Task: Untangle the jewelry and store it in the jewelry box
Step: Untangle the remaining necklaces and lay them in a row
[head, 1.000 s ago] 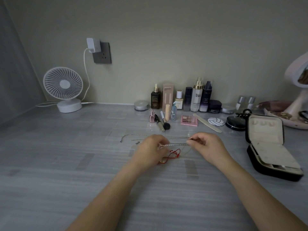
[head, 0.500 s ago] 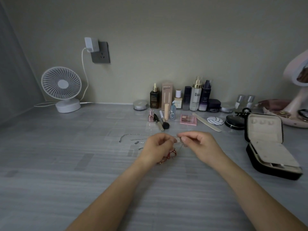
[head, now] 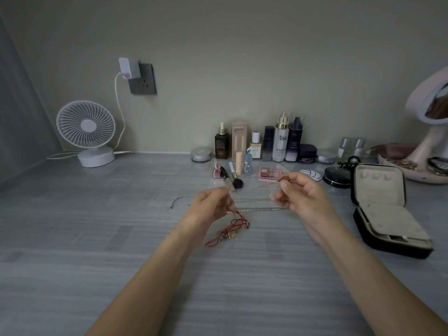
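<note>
place: home | cues: cosmetics bottles, vanity mirror (pink), desk fan

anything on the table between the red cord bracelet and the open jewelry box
Nothing on the table does. The left hand holds up the red cord bracelet; between it and the jewelry box lies bare table, crossed only by the right hand, which pinches a brown bead.

The table is grey with paler streaks. In the middle, the cord is red, the chains silver, the bead brown. At right the jewelry box is black outside, beige inside. Far left the fan is white with radiating ribs, the charger white, the socket dark grey. The far palette is pink.
</note>
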`<move>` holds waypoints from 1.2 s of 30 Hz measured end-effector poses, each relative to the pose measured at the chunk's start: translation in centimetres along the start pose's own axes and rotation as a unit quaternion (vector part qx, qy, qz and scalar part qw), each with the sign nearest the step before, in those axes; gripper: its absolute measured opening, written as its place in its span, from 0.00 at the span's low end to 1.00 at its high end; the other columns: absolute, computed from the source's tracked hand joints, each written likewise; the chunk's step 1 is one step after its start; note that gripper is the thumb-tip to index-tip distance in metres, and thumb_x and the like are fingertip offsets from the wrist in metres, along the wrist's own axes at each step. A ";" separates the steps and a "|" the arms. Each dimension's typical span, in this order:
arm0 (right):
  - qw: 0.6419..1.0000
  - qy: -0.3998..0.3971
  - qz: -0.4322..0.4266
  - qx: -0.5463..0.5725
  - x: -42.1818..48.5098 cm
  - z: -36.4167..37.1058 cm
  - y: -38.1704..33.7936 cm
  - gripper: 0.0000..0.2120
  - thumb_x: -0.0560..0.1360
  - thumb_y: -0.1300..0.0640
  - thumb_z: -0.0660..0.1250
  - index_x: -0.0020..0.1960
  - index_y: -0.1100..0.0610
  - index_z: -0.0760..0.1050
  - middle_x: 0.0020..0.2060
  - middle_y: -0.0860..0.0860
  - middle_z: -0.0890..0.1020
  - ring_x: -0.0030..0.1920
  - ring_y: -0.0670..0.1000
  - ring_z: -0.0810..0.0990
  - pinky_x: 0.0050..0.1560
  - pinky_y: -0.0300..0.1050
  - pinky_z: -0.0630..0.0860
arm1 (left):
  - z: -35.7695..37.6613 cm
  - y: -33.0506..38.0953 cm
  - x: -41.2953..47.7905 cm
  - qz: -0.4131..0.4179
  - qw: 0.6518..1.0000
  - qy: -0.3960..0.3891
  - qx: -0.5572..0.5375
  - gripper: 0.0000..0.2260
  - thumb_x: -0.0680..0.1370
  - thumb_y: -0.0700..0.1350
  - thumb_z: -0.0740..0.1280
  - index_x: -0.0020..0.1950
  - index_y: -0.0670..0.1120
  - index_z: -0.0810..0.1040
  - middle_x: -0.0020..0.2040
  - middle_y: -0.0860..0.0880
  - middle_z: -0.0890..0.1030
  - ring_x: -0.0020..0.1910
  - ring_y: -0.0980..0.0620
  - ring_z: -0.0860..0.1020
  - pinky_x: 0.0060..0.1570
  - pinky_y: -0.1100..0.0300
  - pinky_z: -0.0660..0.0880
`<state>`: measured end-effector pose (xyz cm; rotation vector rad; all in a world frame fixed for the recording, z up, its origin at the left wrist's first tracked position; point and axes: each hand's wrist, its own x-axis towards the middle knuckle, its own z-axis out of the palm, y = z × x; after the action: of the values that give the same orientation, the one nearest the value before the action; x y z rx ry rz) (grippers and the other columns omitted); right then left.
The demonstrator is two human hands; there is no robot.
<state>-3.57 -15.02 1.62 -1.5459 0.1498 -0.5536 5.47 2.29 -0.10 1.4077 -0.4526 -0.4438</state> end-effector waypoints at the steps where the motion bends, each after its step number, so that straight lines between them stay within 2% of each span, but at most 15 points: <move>1: 1.000 0.004 0.002 0.006 -0.1 -0.1 -0.2 0.08 0.77 0.65 0.60 0.45 0.55 0.75 0.28 0.49 0.78 0.31 0.47 0.80 0.40 0.42 0.80 | 0.0 0.1 0.0 0.000 1.000 -0.003 -0.006 0.23 0.79 0.45 0.58 0.23 0.50 0.73 0.27 0.52 0.76 0.33 0.53 0.76 0.54 0.54 0.72; 3: 1.000 0.012 -0.005 -0.008 -0.2 -0.1 -0.5 0.08 0.77 0.64 0.60 0.45 0.54 0.75 0.29 0.51 0.76 0.28 0.47 0.76 0.33 0.40 0.78 | -0.2 0.2 0.0 0.002 1.000 -0.010 -0.025 0.23 0.79 0.44 0.58 0.23 0.50 0.72 0.25 0.52 0.73 0.30 0.54 0.74 0.53 0.53 0.72; 5: 0.999 0.013 -0.027 -0.032 -0.4 -0.2 -0.6 0.09 0.77 0.64 0.60 0.44 0.53 0.76 0.29 0.51 0.74 0.25 0.46 0.72 0.28 0.36 0.72 | -0.4 0.3 0.0 0.000 0.999 -0.017 -0.051 0.22 0.79 0.44 0.58 0.24 0.50 0.71 0.25 0.52 0.70 0.30 0.52 0.71 0.48 0.55 0.72; 9: 0.998 0.009 -0.052 -0.046 -0.5 -0.2 -0.7 0.09 0.76 0.64 0.61 0.44 0.52 0.76 0.29 0.51 0.74 0.22 0.43 0.67 0.25 0.35 0.65 | -1.0 0.2 0.3 -0.006 0.998 -0.024 -0.059 0.20 0.79 0.44 0.59 0.26 0.49 0.72 0.25 0.53 0.67 0.29 0.53 0.65 0.39 0.60 0.69; 12: 0.998 0.018 -0.044 -0.047 -0.5 -0.3 -0.7 0.09 0.76 0.63 0.61 0.45 0.52 0.77 0.29 0.51 0.75 0.24 0.42 0.68 0.25 0.34 0.65 | -1.3 0.2 0.2 0.002 0.999 -0.031 -0.010 0.16 0.78 0.44 0.61 0.30 0.47 0.74 0.25 0.53 0.65 0.26 0.54 0.62 0.34 0.60 0.65; 16: 0.997 0.030 -0.050 -0.050 -0.2 -0.7 -0.7 0.09 0.76 0.62 0.62 0.43 0.50 0.77 0.25 0.45 0.76 0.27 0.48 0.66 0.27 0.41 0.63 | -1.9 0.3 0.0 0.011 0.995 -0.042 0.089 0.11 0.77 0.45 0.65 0.35 0.46 0.76 0.25 0.54 0.65 0.24 0.57 0.62 0.30 0.65 0.67; 21: 0.997 0.024 -0.048 -0.061 -0.2 -0.7 -0.8 0.09 0.76 0.63 0.62 0.43 0.50 0.78 0.24 0.45 0.76 0.28 0.49 0.66 0.27 0.41 0.63 | -2.4 0.4 0.2 0.014 0.989 -0.040 0.139 0.10 0.75 0.46 0.66 0.35 0.45 0.77 0.25 0.54 0.68 0.25 0.57 0.64 0.29 0.65 0.66; 25: 0.990 -0.013 -0.017 -0.140 0.0 -1.4 -0.9 0.05 0.75 0.63 0.64 0.43 0.57 0.77 0.28 0.48 0.78 0.23 0.44 0.67 0.24 0.35 0.64 | -2.9 0.4 0.2 0.029 0.996 -0.043 0.079 0.07 0.73 0.43 0.67 0.35 0.46 0.76 0.29 0.50 0.73 0.27 0.54 0.69 0.35 0.61 0.70; 27: 0.976 -0.058 0.027 -0.210 0.2 -2.2 -0.8 0.04 0.74 0.62 0.65 0.40 0.58 0.77 0.31 0.49 0.80 0.22 0.42 0.68 0.25 0.33 0.67 | -2.5 0.4 0.0 0.028 0.997 -0.073 0.026 0.06 0.71 0.45 0.68 0.34 0.47 0.77 0.30 0.50 0.75 0.28 0.54 0.71 0.37 0.61 0.72; 30: 0.943 -0.136 0.096 -0.288 0.5 -3.3 0.1 0.06 0.71 0.61 0.69 0.36 0.56 0.77 0.29 0.48 0.81 0.27 0.42 0.74 0.31 0.30 0.71 | -1.1 -0.2 -0.3 0.016 0.993 -0.116 0.020 0.05 0.72 0.43 0.66 0.37 0.46 0.78 0.29 0.52 0.76 0.28 0.56 0.73 0.37 0.62 0.72; 33: 0.885 -0.168 0.094 -0.423 1.0 -3.9 1.0 0.07 0.68 0.58 0.72 0.32 0.52 0.77 0.29 0.47 0.79 0.31 0.43 0.74 0.37 0.37 0.71 | 0.4 -0.7 -0.6 0.010 0.989 -0.137 0.050 0.07 0.76 0.38 0.64 0.40 0.45 0.79 0.31 0.53 0.77 0.29 0.57 0.73 0.35 0.65 0.72; 36: 0.839 -0.192 0.131 -0.492 1.2 -4.2 1.6 0.08 0.66 0.57 0.72 0.30 0.50 0.78 0.32 0.47 0.82 0.37 0.47 0.79 0.45 0.43 0.76 | 1.3 -0.8 -0.9 0.017 0.987 -0.136 0.090 0.06 0.77 0.37 0.63 0.44 0.42 0.79 0.31 0.56 0.80 0.30 0.58 0.72 0.35 0.66 0.71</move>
<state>-3.96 -19.38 0.16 -2.5528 0.3684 0.1272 4.00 1.60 -0.83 1.5167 -0.7525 -0.5812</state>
